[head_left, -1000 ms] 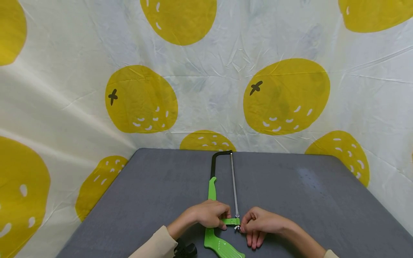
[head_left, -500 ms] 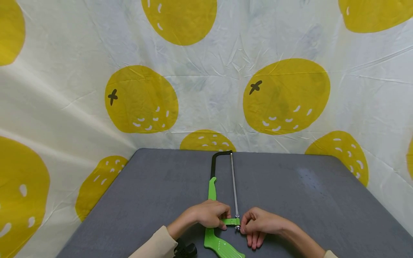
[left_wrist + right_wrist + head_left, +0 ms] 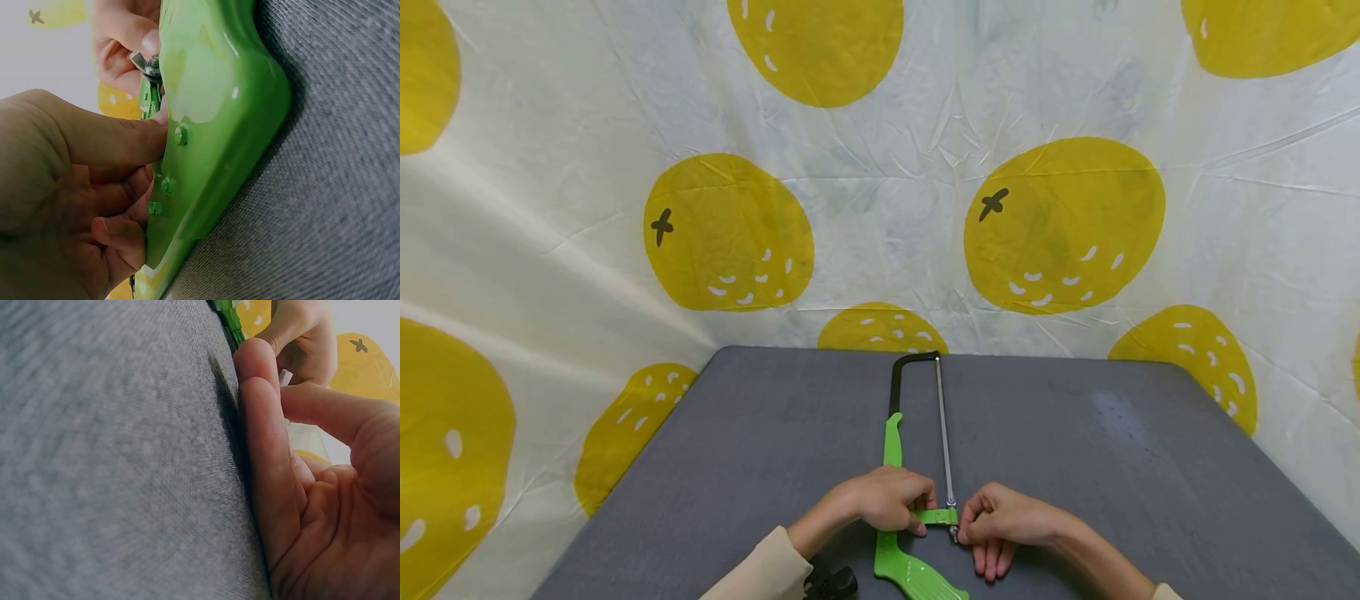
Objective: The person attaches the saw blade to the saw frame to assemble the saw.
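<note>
A hacksaw (image 3: 892, 442) with a green handle (image 3: 917, 575) and black front frame lies flat on the grey table, its blade (image 3: 945, 433) on the right side. My left hand (image 3: 889, 497) grips the green frame near the crosspiece; in the left wrist view the thumb (image 3: 119, 139) presses against the green body. At the near end of the blade sits a metal wing nut (image 3: 139, 60). Fingertips of my right hand (image 3: 1018, 518) pinch at this wing nut, while the lower fingers (image 3: 265, 444) extend along the tabletop. The fingers partly cover the nut in the right wrist view.
A black object (image 3: 831, 581) is partly visible below the left sleeve (image 3: 767, 567). The grey table (image 3: 1112, 467) reaches back to a white cloth (image 3: 887, 233) printed with yellow fruit.
The wing nut has turned, its wings now standing at a different angle. Both hands and the hacksaw keep nearly the same places.
</note>
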A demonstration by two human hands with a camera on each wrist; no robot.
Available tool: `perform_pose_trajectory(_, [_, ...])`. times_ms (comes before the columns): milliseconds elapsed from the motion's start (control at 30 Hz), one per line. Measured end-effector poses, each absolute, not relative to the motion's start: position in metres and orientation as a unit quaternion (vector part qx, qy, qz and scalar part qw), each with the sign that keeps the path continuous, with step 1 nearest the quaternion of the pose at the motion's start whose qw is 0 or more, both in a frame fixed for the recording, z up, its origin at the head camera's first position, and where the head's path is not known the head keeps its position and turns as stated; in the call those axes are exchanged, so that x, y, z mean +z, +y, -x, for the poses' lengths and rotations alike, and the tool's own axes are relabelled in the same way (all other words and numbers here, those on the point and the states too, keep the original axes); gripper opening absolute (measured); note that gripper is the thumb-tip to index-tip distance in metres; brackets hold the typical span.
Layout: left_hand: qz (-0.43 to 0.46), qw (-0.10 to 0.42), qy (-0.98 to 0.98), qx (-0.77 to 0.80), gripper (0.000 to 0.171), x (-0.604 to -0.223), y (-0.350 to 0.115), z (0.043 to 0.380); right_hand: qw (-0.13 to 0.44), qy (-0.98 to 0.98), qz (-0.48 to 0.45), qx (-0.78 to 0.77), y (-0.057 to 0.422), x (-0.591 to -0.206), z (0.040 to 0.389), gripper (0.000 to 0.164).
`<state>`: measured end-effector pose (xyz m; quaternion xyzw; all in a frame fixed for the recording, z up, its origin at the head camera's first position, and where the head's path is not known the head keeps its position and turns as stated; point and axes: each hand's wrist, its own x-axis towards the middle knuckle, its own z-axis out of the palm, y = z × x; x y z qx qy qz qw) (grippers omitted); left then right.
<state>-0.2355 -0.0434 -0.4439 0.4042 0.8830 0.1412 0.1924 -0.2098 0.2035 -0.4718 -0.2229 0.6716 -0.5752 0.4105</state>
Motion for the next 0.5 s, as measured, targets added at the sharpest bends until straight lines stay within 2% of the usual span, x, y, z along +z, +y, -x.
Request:
perform_pose_trajectory(333, [-0.400, 0.188, 0.885, 0.148, 0.015, -0.4420, -0.0439, 0.2332, 0.390, 0.701, 0.226, -0.553, 0.2025, -0.4700, 0.2092, 0.035])
perform_pose_trajectory(500, [-0.401, 0.188, 0.885, 0.146, 0.016, -0.4419, -0.0437, 0.2329, 0.388, 0.704, 0.211, -0.556, 0.2013, -0.4689, 0.2076, 0.033])
